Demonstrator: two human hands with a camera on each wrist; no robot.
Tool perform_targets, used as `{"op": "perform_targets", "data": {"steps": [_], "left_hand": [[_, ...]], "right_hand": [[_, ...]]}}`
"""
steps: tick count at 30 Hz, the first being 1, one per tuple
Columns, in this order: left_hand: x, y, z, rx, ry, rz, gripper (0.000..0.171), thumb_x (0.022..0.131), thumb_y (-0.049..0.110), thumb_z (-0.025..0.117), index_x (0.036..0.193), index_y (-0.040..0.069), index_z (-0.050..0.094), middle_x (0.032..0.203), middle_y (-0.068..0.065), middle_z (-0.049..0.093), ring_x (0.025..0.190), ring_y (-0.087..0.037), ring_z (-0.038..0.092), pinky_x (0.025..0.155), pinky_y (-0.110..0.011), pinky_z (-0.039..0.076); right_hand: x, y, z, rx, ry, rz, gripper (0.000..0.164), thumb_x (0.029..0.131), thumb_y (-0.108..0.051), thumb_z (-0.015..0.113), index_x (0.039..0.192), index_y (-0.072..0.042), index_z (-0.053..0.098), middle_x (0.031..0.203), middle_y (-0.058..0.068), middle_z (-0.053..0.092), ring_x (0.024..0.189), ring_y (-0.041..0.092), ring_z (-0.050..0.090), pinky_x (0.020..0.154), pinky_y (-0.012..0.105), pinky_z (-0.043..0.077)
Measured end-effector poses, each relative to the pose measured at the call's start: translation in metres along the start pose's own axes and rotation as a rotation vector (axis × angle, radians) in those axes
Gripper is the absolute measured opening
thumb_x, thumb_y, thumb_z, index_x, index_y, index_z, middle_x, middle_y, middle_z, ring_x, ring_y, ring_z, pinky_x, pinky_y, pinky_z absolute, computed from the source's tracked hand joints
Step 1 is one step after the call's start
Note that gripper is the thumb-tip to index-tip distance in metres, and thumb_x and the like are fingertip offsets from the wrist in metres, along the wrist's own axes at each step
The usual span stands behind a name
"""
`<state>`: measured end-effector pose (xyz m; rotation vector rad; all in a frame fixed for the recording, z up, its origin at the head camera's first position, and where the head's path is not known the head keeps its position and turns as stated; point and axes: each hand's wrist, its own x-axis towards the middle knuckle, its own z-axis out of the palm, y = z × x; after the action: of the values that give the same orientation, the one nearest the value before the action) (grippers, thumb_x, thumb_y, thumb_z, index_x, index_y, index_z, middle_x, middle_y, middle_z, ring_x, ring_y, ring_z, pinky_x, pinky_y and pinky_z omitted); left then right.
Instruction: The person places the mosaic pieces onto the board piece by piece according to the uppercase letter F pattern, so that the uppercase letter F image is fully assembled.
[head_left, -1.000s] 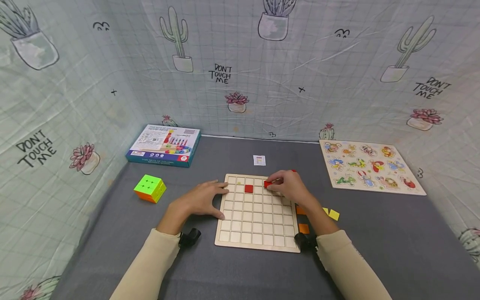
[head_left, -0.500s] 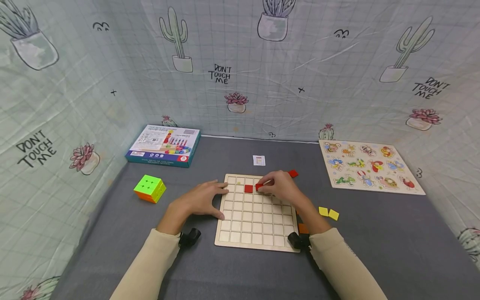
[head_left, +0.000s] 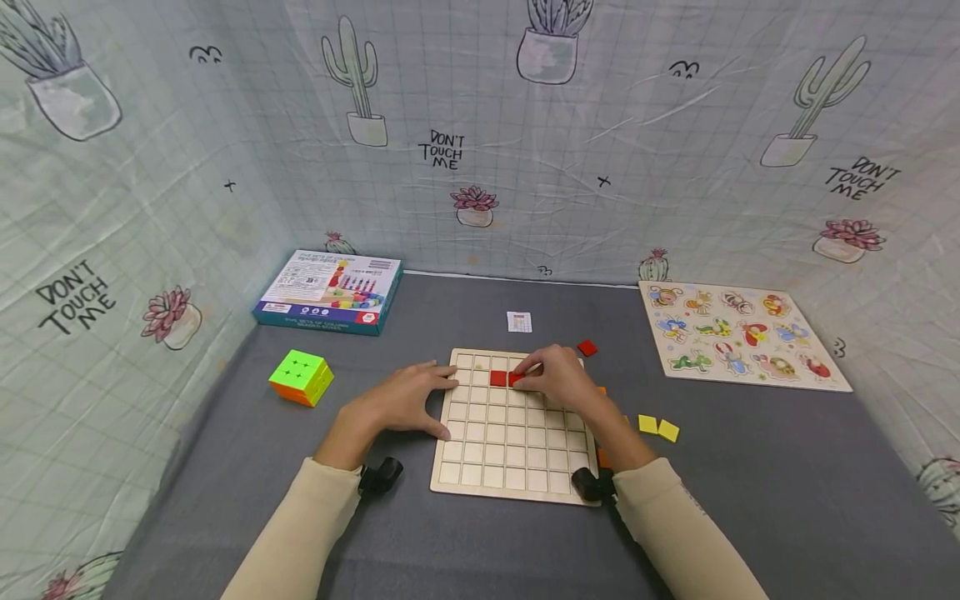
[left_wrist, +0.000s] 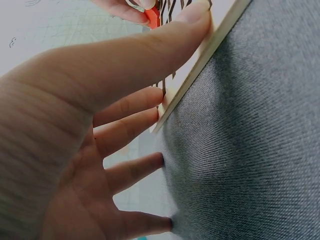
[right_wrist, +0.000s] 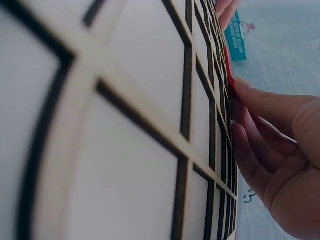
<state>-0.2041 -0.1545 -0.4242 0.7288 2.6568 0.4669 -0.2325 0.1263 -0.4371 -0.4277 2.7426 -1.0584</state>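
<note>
A wooden grid board lies on the grey cloth. My left hand rests at its left side, fingers spread; in the left wrist view the thumb presses on the board's rim and two fingertips touch its edge. In the second row from the far side, one red square tile sits in a cell. Right beside it my right hand pinches a second red tile between thumb and fingers, low over the neighbouring cell. The right wrist view shows the fingertips at the red tile, close to the grid.
Another red tile lies beyond the board's far right corner. Yellow tiles and partly hidden orange tiles lie to the right. Around stand a puzzle cube, a boxed set, a small printed card and an insect picture board.
My right hand has moved left along the row with its red tile, up beside the tile in the board. My left hand has stayed in place.
</note>
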Motion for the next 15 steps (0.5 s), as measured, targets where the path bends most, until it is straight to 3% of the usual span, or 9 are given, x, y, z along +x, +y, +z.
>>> {"op": "perform_targets", "data": {"steps": [8,15], "left_hand": [[-0.0003,0.0009,-0.0007,0.0,-0.002,-0.011,0.086,0.076,0.05,0.087,0.147,0.014,0.057,0.163,-0.006,0.043,0.154,-0.039,0.035,0.123,-0.062,0.032],[0.0,0.0012,-0.0007,-0.004,-0.001,-0.021,0.086,0.075,0.05,0.087,0.147,0.014,0.057,0.163,-0.005,0.043,0.154,-0.039,0.034,0.122,-0.061,0.033]], "right_hand": [[0.0018,-0.0006,0.0019,-0.04,0.003,-0.009,0.017,0.082,-0.017,0.086,0.098,-0.014,0.082,0.094,0.002,0.079,0.08,0.011,0.064,0.071,0.026,0.052],[0.0023,0.0002,0.0026,-0.031,0.002,-0.014,0.018,0.082,-0.016,0.086,0.098,-0.013,0.082,0.093,0.003,0.079,0.08,0.011,0.066,0.071,0.026,0.054]]}}
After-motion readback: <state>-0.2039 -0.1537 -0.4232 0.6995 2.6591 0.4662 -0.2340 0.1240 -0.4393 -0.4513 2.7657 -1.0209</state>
